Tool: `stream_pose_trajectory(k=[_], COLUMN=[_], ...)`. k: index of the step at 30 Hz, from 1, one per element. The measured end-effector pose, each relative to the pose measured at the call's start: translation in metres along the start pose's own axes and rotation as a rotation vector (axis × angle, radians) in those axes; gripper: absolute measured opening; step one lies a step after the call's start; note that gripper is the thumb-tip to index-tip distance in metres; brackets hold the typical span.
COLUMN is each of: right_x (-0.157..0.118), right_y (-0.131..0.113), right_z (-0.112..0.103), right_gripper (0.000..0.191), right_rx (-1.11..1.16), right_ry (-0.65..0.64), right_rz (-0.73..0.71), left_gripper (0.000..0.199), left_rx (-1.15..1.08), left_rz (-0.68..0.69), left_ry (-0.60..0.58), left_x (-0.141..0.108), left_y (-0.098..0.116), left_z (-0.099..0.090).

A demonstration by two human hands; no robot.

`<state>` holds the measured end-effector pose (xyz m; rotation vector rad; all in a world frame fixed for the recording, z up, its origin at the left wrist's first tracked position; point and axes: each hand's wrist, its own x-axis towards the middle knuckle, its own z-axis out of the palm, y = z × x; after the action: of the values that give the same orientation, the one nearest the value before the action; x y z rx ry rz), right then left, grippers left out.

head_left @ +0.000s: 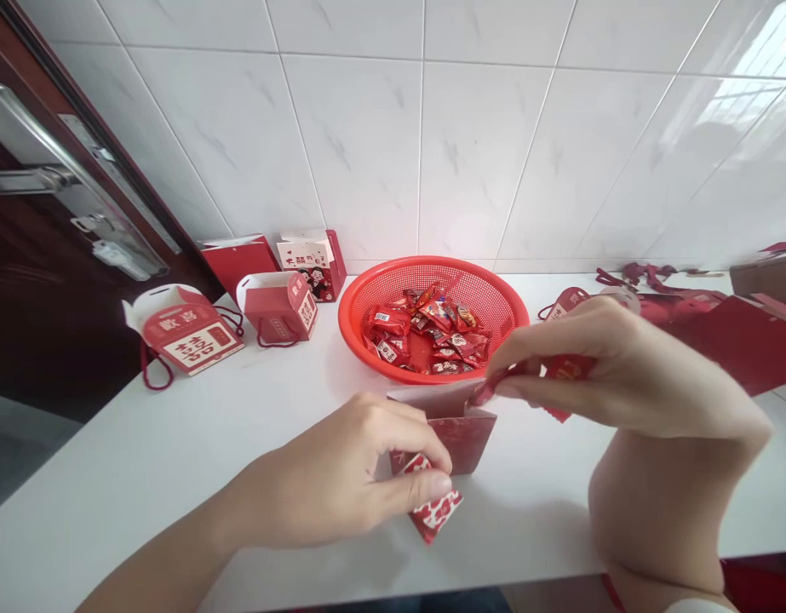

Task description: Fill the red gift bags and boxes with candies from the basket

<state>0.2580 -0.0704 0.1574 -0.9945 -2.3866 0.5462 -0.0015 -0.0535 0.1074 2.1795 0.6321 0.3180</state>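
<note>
My left hand (pixel 367 477) pinches a red-and-white wrapped candy (pixel 438 511) in front of a small red gift box (pixel 466 438), whose top stands open. At the right edge of that opening, my right hand (pixel 577 366) is closed on wrapped candies, one red piece (pixel 485 390) dipping into the box and another red packet (pixel 566 368) tucked under the fingers. The inside of the box is mostly hidden. Just behind the box sits a red plastic basket (pixel 347 319) with several wrapped candies (pixel 444 319) in it.
Left on the white table (pixel 194 477) stand red gift boxes with cord handles (pixel 197 336) (pixel 281 311) and a printed box (pixel 312 264). On the right lie another box (pixel 565 302), ribbons (pixel 654 274) and red packaging (pixel 731 336). A tiled wall (pixel 360 145) rises behind; a dark door (pixel 41 255) borders the left.
</note>
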Motion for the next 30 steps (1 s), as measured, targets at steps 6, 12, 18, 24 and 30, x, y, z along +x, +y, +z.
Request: stream_pose_trajectory(k=[6,12,18,24,30], right_x=[0.005,0.019,0.012,0.015,0.022], right_y=[-0.007,-0.005,-0.005,-0.001,-0.001], right_z=[0.013,0.03,0.016,0.01,0.017], right_gripper=[0.011,0.017,0.013,0.024,0.019], right_rx=[-0.126,-0.295,-0.15,0.035,0.048], right_ry=[0.001,-0.112,-0.044,-0.333,-0.404], right_rz=[0.03,0.146,0.138,0.138,0.142], left_gripper=[0.014,0.014,0.014,0.018,0.025], left_rx=[0.065,0.048,-0.102,-0.282,-0.37], left_rz=[0.073,0.071,0.011,-0.091,-0.112], left_ry=[-0.094,-0.101,0.02,0.258,0.316], left_x=[-0.002,-0.002,-0.001,0.008,0.01], left_y=[0.001,0.002,0.002,0.0,-0.001], left_z=[0.001,0.0,-0.001,0.006,0.014])
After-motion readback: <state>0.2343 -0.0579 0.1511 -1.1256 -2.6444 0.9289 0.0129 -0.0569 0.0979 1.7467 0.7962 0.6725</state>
